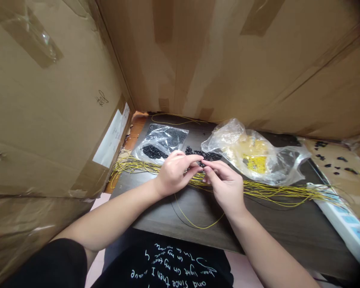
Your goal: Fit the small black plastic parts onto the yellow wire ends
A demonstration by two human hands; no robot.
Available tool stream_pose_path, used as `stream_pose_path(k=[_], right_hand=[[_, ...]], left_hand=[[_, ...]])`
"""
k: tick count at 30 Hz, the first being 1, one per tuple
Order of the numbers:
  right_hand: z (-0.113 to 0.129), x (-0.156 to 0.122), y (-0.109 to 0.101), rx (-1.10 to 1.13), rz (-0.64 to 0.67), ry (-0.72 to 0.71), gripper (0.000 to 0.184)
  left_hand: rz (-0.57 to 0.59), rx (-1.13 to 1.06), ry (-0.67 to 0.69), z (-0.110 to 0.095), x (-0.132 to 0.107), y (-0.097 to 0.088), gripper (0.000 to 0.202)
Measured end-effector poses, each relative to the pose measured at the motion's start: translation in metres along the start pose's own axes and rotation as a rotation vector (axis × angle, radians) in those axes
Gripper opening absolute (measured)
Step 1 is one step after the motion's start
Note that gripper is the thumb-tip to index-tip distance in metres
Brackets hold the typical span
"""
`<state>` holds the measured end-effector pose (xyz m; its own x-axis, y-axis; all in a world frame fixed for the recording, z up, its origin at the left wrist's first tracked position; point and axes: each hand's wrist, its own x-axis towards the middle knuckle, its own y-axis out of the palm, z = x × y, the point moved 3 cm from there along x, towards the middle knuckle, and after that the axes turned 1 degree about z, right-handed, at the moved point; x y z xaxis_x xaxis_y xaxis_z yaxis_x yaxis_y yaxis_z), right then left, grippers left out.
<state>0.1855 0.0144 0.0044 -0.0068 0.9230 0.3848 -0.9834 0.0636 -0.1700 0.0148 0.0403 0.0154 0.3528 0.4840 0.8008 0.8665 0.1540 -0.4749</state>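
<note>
My left hand (pixel 175 173) and my right hand (pixel 225 185) meet fingertip to fingertip over a dark table (pixel 198 216). Both are pinched shut on a small black part (pixel 201 164) and a thin yellow wire (pixel 198 225) that loops down toward the table's front edge. A bundle of yellow wires (pixel 276 192) lies across the table beneath my hands. A loose pile of small black parts (pixel 202 154) sits just behind my fingers.
A clear bag of black parts (pixel 162 142) lies at the back left. A crumpled clear bag with yellow contents (pixel 252 154) lies at the back right. Cardboard boxes (pixel 48 100) wall in the left and back. A white power strip (pixel 345 218) lies at the right edge.
</note>
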Motion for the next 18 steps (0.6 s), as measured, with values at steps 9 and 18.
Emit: stream_pose_path(k=[9,18], right_hand=[[0.000,0.001,0.003,-0.016,0.067,-0.013,0.019],[-0.003,0.003,0.007,-0.099,0.022,-0.054,0.022]], left_hand=[[0.034,-0.156,-0.178,0.005,0.000,0.001,0.026],[0.049,-0.318,-0.384,0.018,-0.005,0.011,0.024]])
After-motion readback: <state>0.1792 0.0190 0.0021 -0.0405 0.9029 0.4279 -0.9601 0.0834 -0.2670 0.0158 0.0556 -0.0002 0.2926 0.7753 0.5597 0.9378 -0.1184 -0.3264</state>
